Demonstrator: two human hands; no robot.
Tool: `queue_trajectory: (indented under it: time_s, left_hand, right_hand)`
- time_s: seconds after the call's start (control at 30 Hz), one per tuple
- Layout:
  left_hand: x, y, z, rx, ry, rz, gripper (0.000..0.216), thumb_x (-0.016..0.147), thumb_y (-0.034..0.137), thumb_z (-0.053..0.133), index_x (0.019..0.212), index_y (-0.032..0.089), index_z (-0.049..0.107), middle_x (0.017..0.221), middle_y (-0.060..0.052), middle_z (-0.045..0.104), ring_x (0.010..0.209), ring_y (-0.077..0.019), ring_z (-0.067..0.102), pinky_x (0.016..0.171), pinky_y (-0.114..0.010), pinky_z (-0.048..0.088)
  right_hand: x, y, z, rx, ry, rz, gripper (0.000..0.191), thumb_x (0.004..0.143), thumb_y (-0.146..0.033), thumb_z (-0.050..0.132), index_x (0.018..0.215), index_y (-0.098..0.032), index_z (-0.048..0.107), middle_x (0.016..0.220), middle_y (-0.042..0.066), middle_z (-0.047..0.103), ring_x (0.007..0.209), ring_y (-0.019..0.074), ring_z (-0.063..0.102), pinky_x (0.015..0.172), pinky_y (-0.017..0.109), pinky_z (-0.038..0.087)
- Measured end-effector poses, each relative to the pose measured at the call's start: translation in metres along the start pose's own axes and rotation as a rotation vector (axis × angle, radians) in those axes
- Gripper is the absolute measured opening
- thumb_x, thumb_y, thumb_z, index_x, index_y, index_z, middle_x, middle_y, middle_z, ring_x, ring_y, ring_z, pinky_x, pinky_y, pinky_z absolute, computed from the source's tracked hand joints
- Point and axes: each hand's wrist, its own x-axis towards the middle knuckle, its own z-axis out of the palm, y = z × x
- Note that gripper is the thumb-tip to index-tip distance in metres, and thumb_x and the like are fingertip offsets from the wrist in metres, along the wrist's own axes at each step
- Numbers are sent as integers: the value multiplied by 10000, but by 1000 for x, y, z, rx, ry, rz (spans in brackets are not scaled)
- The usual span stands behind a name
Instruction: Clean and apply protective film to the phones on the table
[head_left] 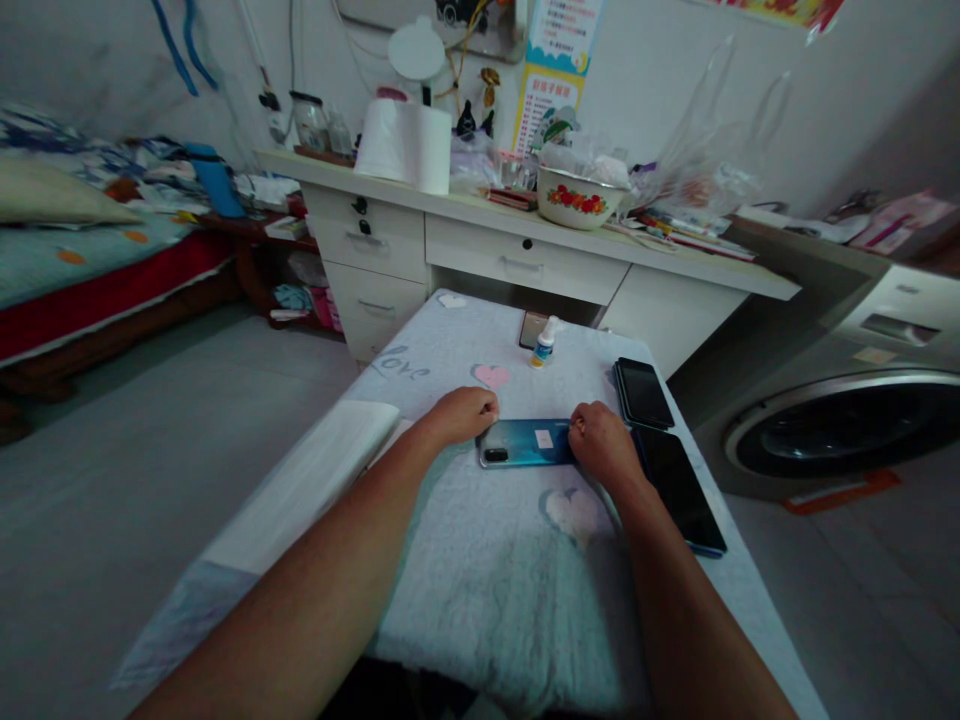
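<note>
A blue phone (525, 443) lies back up on a pale towel with hearts (480, 570) that covers a narrow table. My left hand (463, 413) grips the phone's left end with curled fingers. At the right end, my right hand (602, 445) is closed on the phone. Just beyond the phone stands a small white dropper bottle (545, 342).
Two dark phones lie at the table's right edge, one (643, 392) farther off and one (679, 490) nearer. A folded white cloth (307, 480) lies on the left. Behind stand a cluttered desk (525, 225), a washing machine (847, 420) at right and a bed (90, 260) at left.
</note>
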Motion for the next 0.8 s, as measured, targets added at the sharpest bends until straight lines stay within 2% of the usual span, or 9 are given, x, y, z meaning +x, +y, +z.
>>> queue_trajectory:
  time_s: [0.2, 0.8]
  left_hand:
    - [1, -1, 1, 1, -4, 4, 158, 776, 178, 502, 770, 141, 656, 743, -21, 655, 676, -129, 550, 606, -223, 361]
    - [0, 1, 0, 2, -1, 2, 168, 779, 186, 501, 783, 145, 663, 736, -19, 655, 674, -126, 553, 616, -224, 368]
  right_hand:
    - [-3, -5, 1, -15, 30, 11, 211, 836, -134, 455, 881, -157, 660, 912, 88, 607, 766, 160, 552, 655, 267, 322]
    - [-11, -32, 11, 106, 46, -221, 210, 905, -144, 421, 890, -162, 630, 900, 62, 578, 778, 140, 531, 708, 243, 344]
